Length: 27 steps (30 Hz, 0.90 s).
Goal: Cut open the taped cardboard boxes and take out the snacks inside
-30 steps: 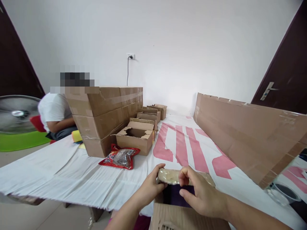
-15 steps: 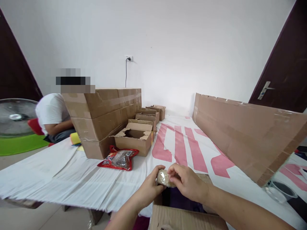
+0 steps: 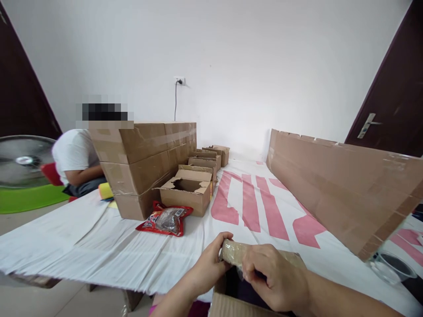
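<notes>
My left hand point(image 3: 211, 262) is closed around a tan, glossy roll of packing tape point(image 3: 232, 251), thumb on the near side and fingers over its far edge. My right hand point(image 3: 272, 273) is curled in a pinch at the roll's right side, gripping a clear strip of the tape. Both hands are over an open cardboard box point(image 3: 244, 307) at the front edge of the table. Its inside looks dark, and its contents are mostly hidden by my right hand. A red-edged plastic food packet point(image 3: 167, 219) lies on the cloth, left of my hands.
Several open cardboard boxes point(image 3: 185, 196) line up toward the wall, beside a stack of closed boxes point(image 3: 139, 169). A tall cardboard panel point(image 3: 340, 185) stands on the right, near a clear plastic cup point(image 3: 391, 266). Another person point(image 3: 77, 154) sits at left, near a fan point(image 3: 24, 160).
My right hand has moved right and down from the roll, its fingers now curled tighter, with clear film drawn toward it. My left hand stays on the roll.
</notes>
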{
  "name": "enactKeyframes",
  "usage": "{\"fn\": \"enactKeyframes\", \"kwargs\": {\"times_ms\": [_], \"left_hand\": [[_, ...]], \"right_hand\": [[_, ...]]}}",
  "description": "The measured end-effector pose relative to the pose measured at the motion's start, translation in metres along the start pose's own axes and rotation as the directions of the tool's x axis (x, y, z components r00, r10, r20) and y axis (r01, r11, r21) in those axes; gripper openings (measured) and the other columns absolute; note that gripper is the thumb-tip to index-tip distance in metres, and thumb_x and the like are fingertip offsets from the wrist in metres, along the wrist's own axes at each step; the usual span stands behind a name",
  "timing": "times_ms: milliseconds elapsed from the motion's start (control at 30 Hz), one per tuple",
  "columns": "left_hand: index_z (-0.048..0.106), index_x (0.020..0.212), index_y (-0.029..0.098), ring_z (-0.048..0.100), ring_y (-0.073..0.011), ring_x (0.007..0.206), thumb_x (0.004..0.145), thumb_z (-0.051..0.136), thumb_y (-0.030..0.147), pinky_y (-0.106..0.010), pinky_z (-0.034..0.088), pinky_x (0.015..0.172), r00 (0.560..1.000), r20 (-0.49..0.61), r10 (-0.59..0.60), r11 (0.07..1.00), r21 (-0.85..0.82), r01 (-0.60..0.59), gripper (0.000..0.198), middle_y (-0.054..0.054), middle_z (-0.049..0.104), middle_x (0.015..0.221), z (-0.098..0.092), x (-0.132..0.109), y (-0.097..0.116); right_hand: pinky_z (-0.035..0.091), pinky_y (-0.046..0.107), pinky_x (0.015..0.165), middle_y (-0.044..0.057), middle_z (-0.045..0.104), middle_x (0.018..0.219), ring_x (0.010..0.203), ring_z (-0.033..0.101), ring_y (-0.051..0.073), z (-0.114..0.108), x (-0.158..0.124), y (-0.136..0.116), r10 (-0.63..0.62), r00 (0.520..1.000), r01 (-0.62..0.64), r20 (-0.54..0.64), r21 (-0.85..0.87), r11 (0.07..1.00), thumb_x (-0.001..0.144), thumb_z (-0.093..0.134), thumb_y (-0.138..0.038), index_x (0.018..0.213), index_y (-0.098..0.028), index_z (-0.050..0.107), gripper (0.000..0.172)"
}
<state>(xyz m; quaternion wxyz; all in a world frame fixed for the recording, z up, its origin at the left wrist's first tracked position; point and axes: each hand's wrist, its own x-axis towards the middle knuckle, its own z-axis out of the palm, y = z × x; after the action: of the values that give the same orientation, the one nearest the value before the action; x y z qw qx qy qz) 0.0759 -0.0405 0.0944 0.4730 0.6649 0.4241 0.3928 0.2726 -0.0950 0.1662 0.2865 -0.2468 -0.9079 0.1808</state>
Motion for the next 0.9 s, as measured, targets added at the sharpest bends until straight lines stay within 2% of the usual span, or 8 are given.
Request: {"fn": "enactKeyframes", "kwargs": {"times_ms": [100, 200, 300, 367, 467, 567, 767, 900], "left_hand": [[0.050, 0.105, 0.019, 0.052, -0.0190, 0.083, 0.058, 0.056, 0.012, -0.029, 0.040, 0.075, 0.996, -0.069, -0.050, 0.996, 0.068, 0.055, 0.048, 0.000, 0.056, 0.086, -0.006, 0.006, -0.004], [0.048, 0.115, 0.018, 0.055, -0.0233, 0.096, 0.062, 0.061, 0.016, -0.034, 0.041, 0.087, 0.997, -0.068, -0.044, 0.991, 0.122, 0.052, 0.055, -0.005, 0.059, 0.101, -0.010, 0.007, -0.003], [0.046, 0.126, 0.020, 0.045, -0.0290, 0.122, 0.063, 0.073, 0.024, -0.040, 0.033, 0.104, 0.997, -0.020, 0.081, 0.985, 0.153, -0.077, 0.069, -0.011, 0.050, 0.131, -0.011, 0.003, 0.005], [0.052, 0.123, 0.023, 0.039, -0.0301, 0.129, 0.066, 0.076, 0.033, -0.040, 0.030, 0.108, 0.975, 0.058, 0.216, 0.955, 0.195, -0.223, 0.062, -0.011, 0.046, 0.137, -0.014, 0.000, 0.014], [0.063, 0.106, 0.022, 0.054, -0.0243, 0.108, 0.086, 0.057, 0.035, -0.035, 0.041, 0.095, 0.946, 0.153, 0.285, 0.909, 0.272, -0.317, 0.024, -0.009, 0.061, 0.112, -0.023, 0.000, 0.031], [0.064, 0.093, 0.021, 0.056, -0.0197, 0.091, 0.087, 0.046, 0.017, -0.031, 0.044, 0.082, 0.933, 0.245, 0.263, 0.828, 0.438, -0.348, 0.019, -0.005, 0.062, 0.093, -0.032, 0.006, 0.047], [0.068, 0.084, 0.024, 0.053, -0.0198, 0.091, 0.067, 0.063, 0.005, -0.029, 0.040, 0.081, 0.768, 0.625, 0.137, 0.556, 0.594, -0.582, 0.027, -0.002, 0.060, 0.093, -0.041, 0.032, 0.075], [0.067, 0.073, 0.022, 0.054, -0.0225, 0.085, 0.064, 0.072, 0.012, -0.031, 0.038, 0.073, 0.686, 0.728, 0.011, 0.395, 0.627, -0.672, 0.014, -0.003, 0.063, 0.083, -0.036, 0.048, 0.087]], "right_hand": [[0.044, 0.026, 0.060, -0.002, 0.061, 0.069, 0.061, 0.056, 0.014, -0.009, -0.014, -0.014, 0.087, 0.995, -0.088, 0.055, 0.012, 0.996, 0.078, 0.053, -0.016, 0.070, -0.025, 0.050, 0.013], [0.044, 0.031, 0.065, 0.001, 0.060, 0.076, 0.068, 0.054, 0.017, -0.019, -0.020, -0.014, 0.179, 0.982, -0.183, -0.060, -0.060, 0.981, 0.084, 0.052, -0.019, 0.081, -0.024, 0.052, 0.006], [0.044, 0.032, 0.069, 0.003, 0.059, 0.085, 0.074, 0.054, 0.018, -0.023, -0.017, 0.007, 0.351, 0.921, -0.372, -0.168, -0.122, 0.920, 0.083, 0.056, -0.023, 0.095, -0.022, 0.050, 0.013], [0.043, 0.031, 0.067, 0.002, 0.059, 0.083, 0.073, 0.055, 0.018, -0.021, -0.013, 0.023, 0.460, 0.876, -0.479, -0.148, -0.137, 0.867, 0.077, 0.063, -0.023, 0.097, -0.021, 0.050, 0.024], [0.041, 0.032, 0.070, 0.000, 0.061, 0.080, 0.075, 0.057, 0.019, -0.013, -0.012, 0.038, 0.506, 0.859, -0.511, -0.078, -0.184, 0.839, 0.071, 0.068, -0.018, 0.095, -0.021, 0.053, 0.029], [0.039, 0.033, 0.073, 0.000, 0.064, 0.082, 0.078, 0.058, 0.020, -0.008, -0.014, 0.041, 0.484, 0.872, -0.487, -0.071, -0.219, 0.845, 0.070, 0.070, -0.017, 0.092, -0.021, 0.055, 0.027], [0.037, 0.031, 0.071, 0.000, 0.064, 0.082, 0.076, 0.058, 0.019, -0.007, -0.016, 0.042, 0.435, 0.898, -0.436, -0.061, -0.245, 0.866, 0.073, 0.069, -0.019, 0.088, -0.021, 0.055, 0.021], [0.037, 0.030, 0.070, 0.001, 0.065, 0.084, 0.077, 0.058, 0.019, -0.008, -0.016, 0.042, 0.448, 0.893, -0.441, -0.035, -0.257, 0.860, 0.075, 0.068, -0.020, 0.089, -0.021, 0.056, 0.019]]}}
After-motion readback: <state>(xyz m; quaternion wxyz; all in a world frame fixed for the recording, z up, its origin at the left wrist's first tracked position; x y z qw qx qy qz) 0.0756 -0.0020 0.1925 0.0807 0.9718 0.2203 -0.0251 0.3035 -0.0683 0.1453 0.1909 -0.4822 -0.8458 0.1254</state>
